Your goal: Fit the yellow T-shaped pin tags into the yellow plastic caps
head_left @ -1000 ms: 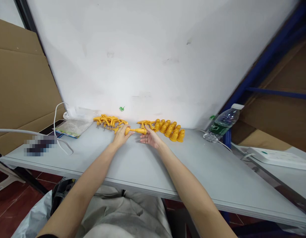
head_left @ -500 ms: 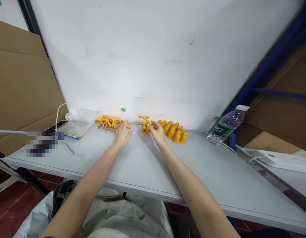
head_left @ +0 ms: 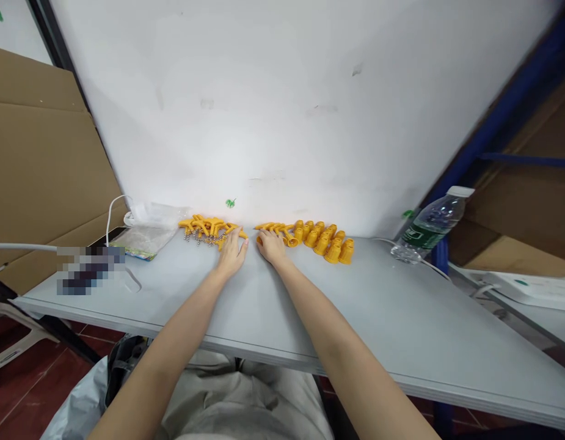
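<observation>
Along the far edge of the counter [head_left: 264, 318], left of the middle, yellow handles [head_left: 212, 226] with small metal chains were heaped. The left hand [head_left: 231, 255] was placed at the right end of this heap, its thumb spread from the fingers. The right hand [head_left: 272, 247] was laid, palm down, over the near side of a row of yellow flared pieces [head_left: 281, 227] at the far edge. Whether anything was grasped by either hand could not be told, the fingertips being partly hidden. Right of that row, yellow cups [head_left: 333, 249] were grouped in lines. A clear bottle [head_left: 426, 229] was set toward the far right corner, and a plastic packet [head_left: 147, 241] was laid toward the far left.
</observation>
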A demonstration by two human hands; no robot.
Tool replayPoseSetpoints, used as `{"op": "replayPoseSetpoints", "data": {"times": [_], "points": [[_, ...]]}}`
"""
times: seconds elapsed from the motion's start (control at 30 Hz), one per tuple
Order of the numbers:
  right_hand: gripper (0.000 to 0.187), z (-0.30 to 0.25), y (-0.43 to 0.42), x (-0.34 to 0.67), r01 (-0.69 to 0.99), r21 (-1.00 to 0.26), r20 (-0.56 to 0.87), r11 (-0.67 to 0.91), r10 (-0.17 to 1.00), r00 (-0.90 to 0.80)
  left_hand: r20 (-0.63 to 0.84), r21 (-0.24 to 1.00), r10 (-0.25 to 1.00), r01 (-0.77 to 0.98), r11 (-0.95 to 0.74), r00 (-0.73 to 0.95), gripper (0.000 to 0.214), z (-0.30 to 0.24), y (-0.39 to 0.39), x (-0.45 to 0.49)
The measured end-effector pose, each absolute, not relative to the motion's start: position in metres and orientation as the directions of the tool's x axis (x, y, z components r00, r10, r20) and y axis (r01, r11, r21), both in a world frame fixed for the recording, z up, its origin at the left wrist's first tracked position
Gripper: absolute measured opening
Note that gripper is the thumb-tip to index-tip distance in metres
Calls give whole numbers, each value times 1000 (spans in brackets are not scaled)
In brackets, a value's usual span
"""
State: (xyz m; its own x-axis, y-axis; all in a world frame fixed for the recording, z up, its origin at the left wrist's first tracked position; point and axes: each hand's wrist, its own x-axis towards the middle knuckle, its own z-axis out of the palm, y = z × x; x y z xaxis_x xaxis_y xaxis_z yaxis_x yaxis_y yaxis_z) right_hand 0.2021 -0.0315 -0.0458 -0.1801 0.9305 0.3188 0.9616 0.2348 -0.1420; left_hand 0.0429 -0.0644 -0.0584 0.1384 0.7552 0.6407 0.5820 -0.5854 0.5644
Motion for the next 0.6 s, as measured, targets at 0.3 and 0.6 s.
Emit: {"op": "replayPoseSetpoints", "data": {"times": [0.3,0.6], "points": [[48,-34,-22,191,986,-37,109,163,981,-158,630,497,740,609,-618,237,45,-50,-73,45],[56,-25,-20,204,972,4,105,237,966,-236,617,449,729,628,-636,297,45,-48,-76,45]]}}
